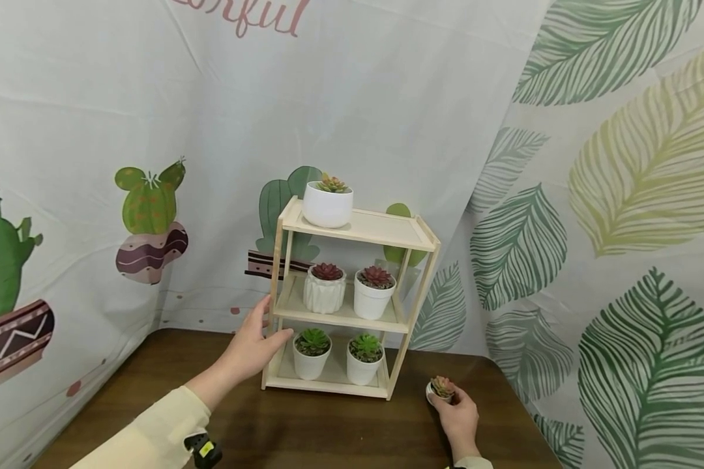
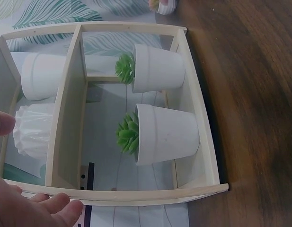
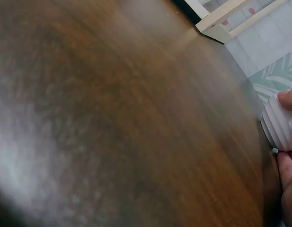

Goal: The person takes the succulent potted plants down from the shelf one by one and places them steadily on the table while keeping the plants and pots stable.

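A three-tier light wooden shelf (image 1: 340,319) stands on the brown table. My left hand (image 1: 258,342) holds its left upright near the middle tier, thumb at the front, fingers at the outer side. In the left wrist view, the curled fingers (image 2: 56,205) lie along the side rail. To the right of the shelf, my right hand (image 1: 459,417) grips a small potted succulent (image 1: 442,387) with reddish-green leaves, low over the tabletop. Its white pot (image 3: 279,125) shows ridges between thumb and fingers in the right wrist view; the plant itself lies outside that view.
On the top tier sits a round white pot (image 1: 327,205) at the left. Two dark-red succulents, in a fluted pot (image 1: 324,293) and a plain pot (image 1: 372,299), occupy the middle tier. Two green succulents (image 1: 311,358) are on the bottom. Printed cloth (image 1: 211,130) hangs behind the table (image 1: 328,430).
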